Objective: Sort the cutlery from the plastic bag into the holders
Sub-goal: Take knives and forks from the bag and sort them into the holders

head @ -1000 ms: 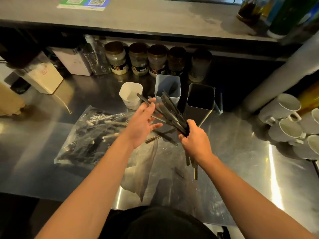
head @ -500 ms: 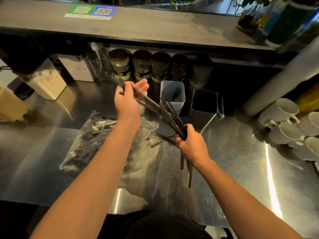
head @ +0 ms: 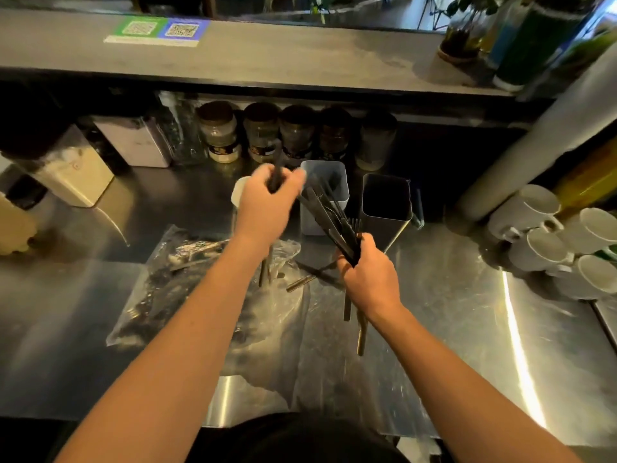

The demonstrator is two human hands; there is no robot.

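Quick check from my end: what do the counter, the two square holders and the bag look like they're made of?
Counter: likely brushed stainless steel; bright streaked glare and soft reflections.
Pale holder: probably matte plastic; flat grey-white walls without glints.
Dark holder: looks like metal; thin walls with a dull sheen, though unsure.
Bag: thin clear plastic film; crinkled, glossy, cutlery visible through it.

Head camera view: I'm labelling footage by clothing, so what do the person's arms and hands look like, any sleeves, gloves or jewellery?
Both forearms are bare right up to the bottom edge of the picture, with no sleeve showing. The left hand and the right hand wear no gloves, and no watch, bracelet or ring shows, though the left hand is blurred. A dark garment shows at the bottom edge, on the torso.
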